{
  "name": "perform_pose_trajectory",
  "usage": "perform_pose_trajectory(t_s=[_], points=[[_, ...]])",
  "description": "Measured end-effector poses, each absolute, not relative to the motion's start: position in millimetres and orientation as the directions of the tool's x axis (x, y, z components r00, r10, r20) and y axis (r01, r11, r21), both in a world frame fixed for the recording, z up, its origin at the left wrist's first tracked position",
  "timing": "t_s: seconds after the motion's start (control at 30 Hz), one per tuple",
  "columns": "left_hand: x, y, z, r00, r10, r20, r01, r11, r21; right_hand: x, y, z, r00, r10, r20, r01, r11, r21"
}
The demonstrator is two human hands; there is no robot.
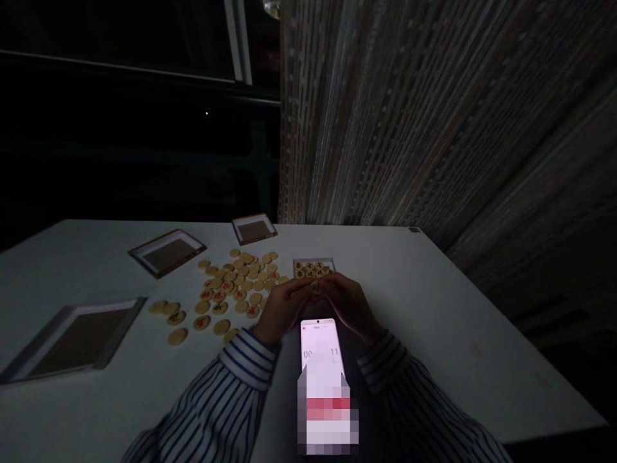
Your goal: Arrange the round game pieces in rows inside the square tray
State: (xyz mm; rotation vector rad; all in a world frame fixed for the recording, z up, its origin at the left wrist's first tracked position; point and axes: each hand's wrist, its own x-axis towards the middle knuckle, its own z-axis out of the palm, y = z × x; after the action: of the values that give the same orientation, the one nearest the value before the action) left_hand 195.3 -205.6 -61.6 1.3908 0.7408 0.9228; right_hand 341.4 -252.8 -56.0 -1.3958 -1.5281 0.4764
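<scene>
My left hand [285,306] and my right hand [353,305] meet over the near side of a small box [313,260]. Between their fingertips shows a round wooden Chinese chess piece [315,287] with a dark character. Both hands are closed around it, though the exact grip of the fingers is partly hidden. Inside the box, several pieces with black characters [310,273] lie in rows. A loose pile of Chinese chess pieces [241,276], some face down and some with red or black characters, spreads to the left of my left hand.
Below my hands lies a lit phone [320,341], its lower part pixelated. Three flat frame-like trays stand left and behind: a large one [128,321], a middle one [200,243], a small one [276,228]. A string curtain [366,116] hangs past the white table [434,360].
</scene>
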Motion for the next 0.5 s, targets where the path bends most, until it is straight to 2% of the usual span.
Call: perform_pose_trajectory(t_s=[0.1,0.33,0.5], points=[[195.4,-204.7,-61.8,0.436,0.895,0.09,-0.12,-0.041,0.992,340.8,-253.0,-56.1,0.096,0.907,0.409,0.526,0.303,-0.795],[196.5,-208.3,-57.9,0.451,0.888,0.087,-0.125,-0.034,0.992,339.3,-254.0,-53.4,0.148,0.916,0.374,0.485,0.262,-0.834],[195.0,-206.5,-57.7,0.4,0.913,0.076,-0.116,-0.031,0.993,342.0,-252.0,-56.3,0.05,0.882,0.468,0.609,0.344,-0.715]])
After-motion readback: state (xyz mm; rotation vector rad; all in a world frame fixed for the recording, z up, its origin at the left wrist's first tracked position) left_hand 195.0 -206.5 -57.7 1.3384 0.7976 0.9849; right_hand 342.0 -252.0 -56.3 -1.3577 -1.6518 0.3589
